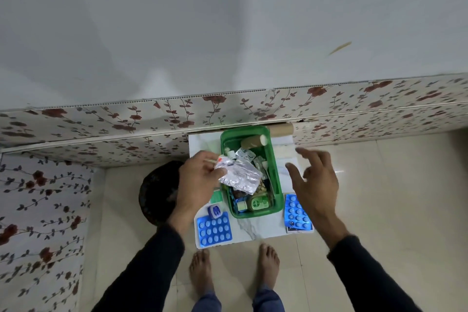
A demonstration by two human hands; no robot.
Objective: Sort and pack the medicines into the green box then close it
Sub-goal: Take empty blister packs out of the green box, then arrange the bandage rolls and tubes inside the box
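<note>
Foil strip (239,177) over green box (276,175): light, crinkly, bends easily.
I see left hand (200,180) pinching its left edge; right hand (315,180) spread, empty.

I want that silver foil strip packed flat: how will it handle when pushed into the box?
The foil strip, pinched by the left hand, looks crumpled, so probably thin, bendy and light. It may spring up over the full green box rather than lie flat.

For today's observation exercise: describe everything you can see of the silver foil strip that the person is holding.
The silver foil strip is crinkled, shiny blister-type packaging with faint print and a red-orange mark at its upper left corner. The left hand pinches that end; the rest juts tilted over the open green box, above the medicines inside.
</note>
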